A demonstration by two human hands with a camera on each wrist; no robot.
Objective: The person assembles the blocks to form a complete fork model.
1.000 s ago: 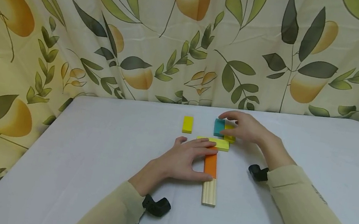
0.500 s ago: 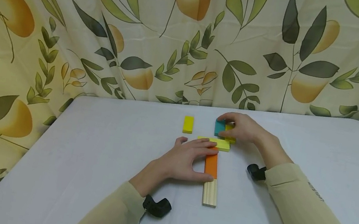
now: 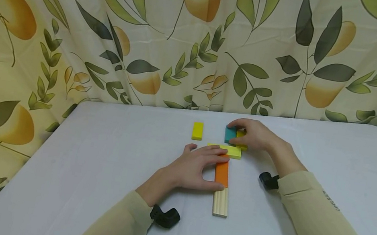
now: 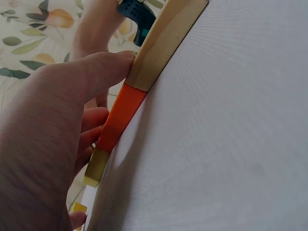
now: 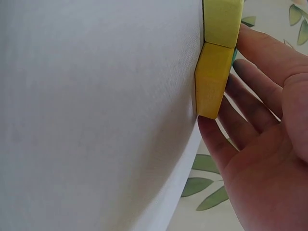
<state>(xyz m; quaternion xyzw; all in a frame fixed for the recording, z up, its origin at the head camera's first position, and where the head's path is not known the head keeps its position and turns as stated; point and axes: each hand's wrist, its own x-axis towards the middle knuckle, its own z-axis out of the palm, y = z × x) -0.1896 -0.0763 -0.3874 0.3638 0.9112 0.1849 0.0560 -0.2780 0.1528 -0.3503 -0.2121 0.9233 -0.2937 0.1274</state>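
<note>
On the white table, a teal block (image 3: 228,135) lies flat beside a yellow block (image 5: 211,86). My right hand (image 3: 258,136) pinches the teal block between thumb and fingertips, partly covering both blocks. Just nearer lies a pale yellow-green block (image 3: 235,153) set crosswise. An orange block (image 3: 221,175) runs down from it, followed by a plain wooden block (image 3: 221,203) in line. My left hand (image 3: 188,170) rests along this row with fingers extended. Its thumb touches near the seam of orange and wood; its fingertips lie over the yellow-green and orange blocks.
A separate yellow block (image 3: 197,131) stands apart to the left, near the table's back edge. Behind the table hangs a leaf-and-fruit patterned curtain (image 3: 191,53). Black wrist cameras (image 3: 165,217) sit at both sleeves, close to the tabletop (image 3: 101,161).
My right hand's thumb and fingers have closed slightly onto the teal block, and the right forearm has shifted a little left. The left hand and the row of blocks look the same.
</note>
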